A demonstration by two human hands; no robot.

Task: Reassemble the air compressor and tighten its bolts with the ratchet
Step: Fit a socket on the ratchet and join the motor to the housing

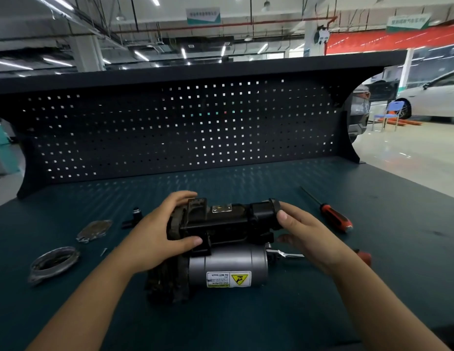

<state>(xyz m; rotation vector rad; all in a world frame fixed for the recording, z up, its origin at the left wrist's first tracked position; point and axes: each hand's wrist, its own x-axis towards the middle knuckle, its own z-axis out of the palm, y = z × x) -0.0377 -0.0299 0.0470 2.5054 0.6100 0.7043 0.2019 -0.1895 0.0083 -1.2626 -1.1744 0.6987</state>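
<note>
The air compressor [228, 264] lies on its side in the middle of the bench, a silver motor cylinder with a yellow warning label below and a black housing [220, 221] on top. My left hand [157, 231] grips the housing's left end, fingers over the top and thumb on the front. At the right end my right hand [304, 231] grips the black housing, thumb on its cap. The ratchet [289, 254] lies on the mat just right of the cylinder, its red handle [364, 257] showing past my right wrist.
A red-handled screwdriver [334, 217] lies at the right. Left of the compressor are a small black fitting [133, 219], a grey gasket plate [94, 230], a metal ring clamp [53, 262] and a small screw [103, 252]. A black pegboard [182, 127] closes the bench's back.
</note>
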